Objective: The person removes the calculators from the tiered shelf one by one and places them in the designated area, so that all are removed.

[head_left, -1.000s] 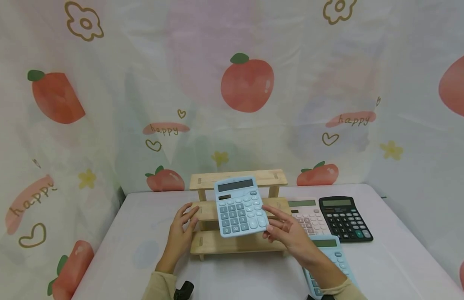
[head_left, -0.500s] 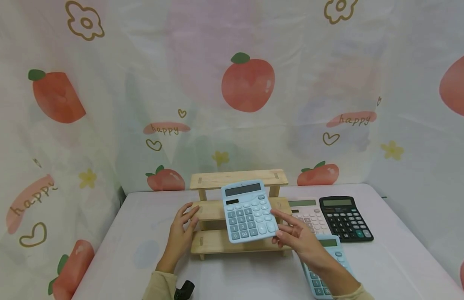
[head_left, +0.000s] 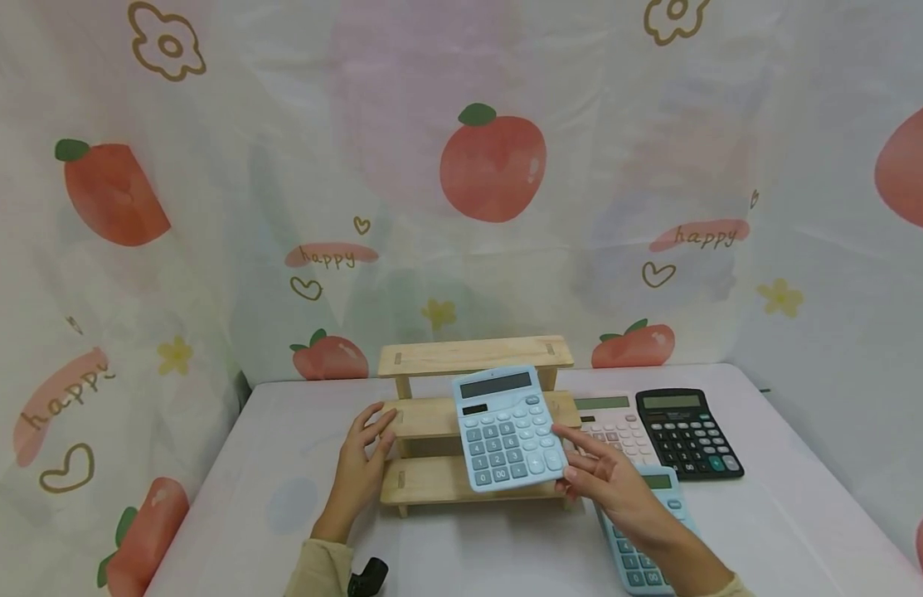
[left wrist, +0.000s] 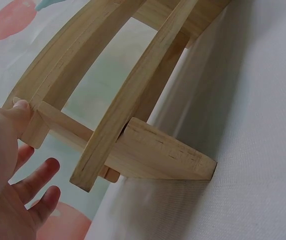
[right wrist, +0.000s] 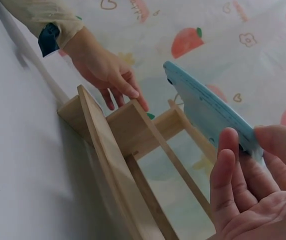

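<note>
My right hand [head_left: 606, 485] pinches a light blue calculator [head_left: 509, 427] by its lower right edge, thumb on one face and fingers on the other. The calculator is tilted, keys toward the head camera, in front of a three-tier wooden display rack [head_left: 468, 491]. In the right wrist view the calculator [right wrist: 208, 105] shows edge-on above the rack's planks. My left hand [head_left: 359, 464] holds the left end of the rack's middle plank with thumb and forefinger. Its other fingers [left wrist: 38, 180] hang loose beside the rack in the left wrist view.
A second blue calculator [head_left: 635, 560] lies under my right forearm. Behind it lie a white-pink calculator [head_left: 618, 435] and a black calculator [head_left: 687, 435], side by side on the white tabletop [head_left: 797, 514]. A fruit-printed cloth [head_left: 401, 282] hangs around the table.
My right hand has moved the blue calculator rightward and down, away from the rack's middle toward its right side. My left hand has stayed at the rack's left end.
</note>
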{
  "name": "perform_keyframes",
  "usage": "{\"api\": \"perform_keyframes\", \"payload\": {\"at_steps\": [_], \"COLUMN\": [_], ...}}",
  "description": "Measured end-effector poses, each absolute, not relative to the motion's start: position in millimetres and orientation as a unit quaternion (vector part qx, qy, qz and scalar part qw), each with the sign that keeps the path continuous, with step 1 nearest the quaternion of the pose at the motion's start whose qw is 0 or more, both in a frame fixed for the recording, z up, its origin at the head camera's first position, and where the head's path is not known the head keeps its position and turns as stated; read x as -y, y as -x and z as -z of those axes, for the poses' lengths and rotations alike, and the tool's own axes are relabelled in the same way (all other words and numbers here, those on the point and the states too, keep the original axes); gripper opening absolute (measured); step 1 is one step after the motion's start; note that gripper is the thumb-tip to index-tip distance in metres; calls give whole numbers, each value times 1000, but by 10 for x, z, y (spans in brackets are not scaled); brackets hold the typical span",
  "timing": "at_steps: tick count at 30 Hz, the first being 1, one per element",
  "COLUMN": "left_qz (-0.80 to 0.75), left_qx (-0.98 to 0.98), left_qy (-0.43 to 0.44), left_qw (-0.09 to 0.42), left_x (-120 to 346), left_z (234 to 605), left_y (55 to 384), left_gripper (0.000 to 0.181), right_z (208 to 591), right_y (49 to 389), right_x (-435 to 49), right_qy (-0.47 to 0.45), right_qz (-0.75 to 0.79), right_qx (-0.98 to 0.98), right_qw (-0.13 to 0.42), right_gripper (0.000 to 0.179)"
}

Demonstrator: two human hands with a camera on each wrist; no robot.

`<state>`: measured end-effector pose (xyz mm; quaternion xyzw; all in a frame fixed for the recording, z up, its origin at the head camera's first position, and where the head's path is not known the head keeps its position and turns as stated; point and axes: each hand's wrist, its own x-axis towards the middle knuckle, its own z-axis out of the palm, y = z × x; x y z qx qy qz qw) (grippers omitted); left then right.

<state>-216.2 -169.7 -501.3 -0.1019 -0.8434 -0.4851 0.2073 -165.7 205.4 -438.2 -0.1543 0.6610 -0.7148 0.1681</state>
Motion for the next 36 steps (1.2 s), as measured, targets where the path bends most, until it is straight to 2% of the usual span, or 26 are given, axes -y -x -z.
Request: {"api": "perform_keyframes", "payload": {"at_steps": [11, 18, 25, 36], "left_qz": [486, 487, 486, 484], "left_qx": [843, 842, 844, 843], "left_qy": [102, 104, 99, 104], "left_qw": [206, 209, 205, 211], "left_x": [1680, 1679, 1686, 1692], "left_z": [4997, 4992, 5005, 5018], "left_y": [2164, 2156, 2148, 2162], "left_gripper": [38, 38, 38, 37], "right_z": [4453, 4476, 4493, 4537], "right_y": [1560, 1507, 1467, 1427], "right_x": [-2208, -2328, -2411, -2559], "right_qy": [150, 145, 126, 114], "right_qz": [725, 720, 716, 716], "right_qx": [-654, -658, -667, -669], "right_qw": [155, 164, 163, 165], "right_gripper": [54, 59, 49, 49]}}
